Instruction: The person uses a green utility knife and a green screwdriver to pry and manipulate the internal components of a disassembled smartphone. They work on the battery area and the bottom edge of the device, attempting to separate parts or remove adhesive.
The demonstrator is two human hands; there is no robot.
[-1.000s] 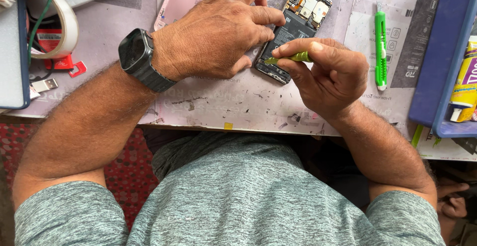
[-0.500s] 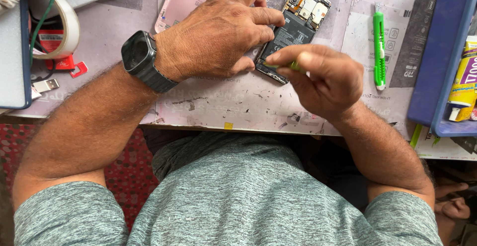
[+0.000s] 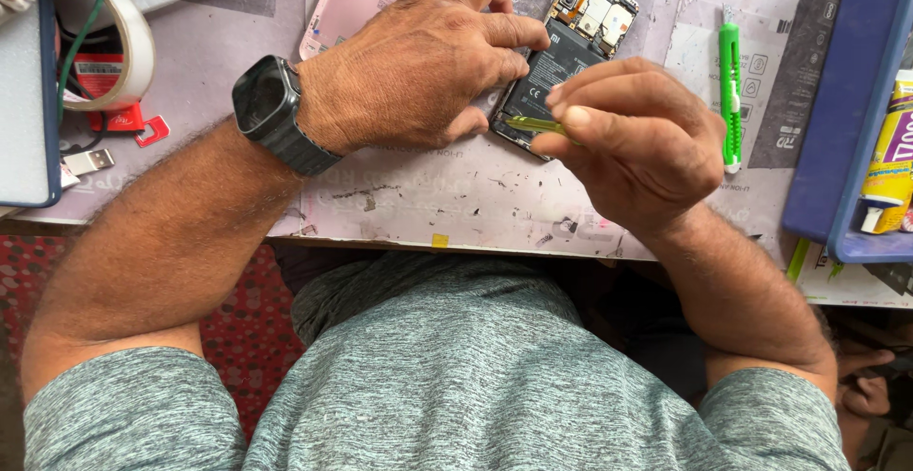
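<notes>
So since the earlier shot the right hand (image 3: 637,143) has slid back a touch and the little green tool (image 3: 534,125) now pokes out further from its fingertips, tip sitting right at the lower edge of the opened phone (image 3: 563,53). The phone lies back-off on the surface (image 3: 428,195), battery and boards showing, and everything else here I'll place off it. The left hand (image 3: 418,72) is pressed flat just left of the phone, fingers spread over its left side, which I'd guess is to pin it so it doesn't skate around while the tool works the edge. Right hand is pinched shut on the tool, thumb and fingers bunched tight, sitting just below-right of the phone. A pink back cover (image 3: 357,0) lies up-left of the phone, partly under the left hand. Right of the phone there's a green utility knife (image 3: 729,91), then a blue tray (image 3: 846,129) further right. A tape roll (image 3: 114,48) sits far left.
</notes>
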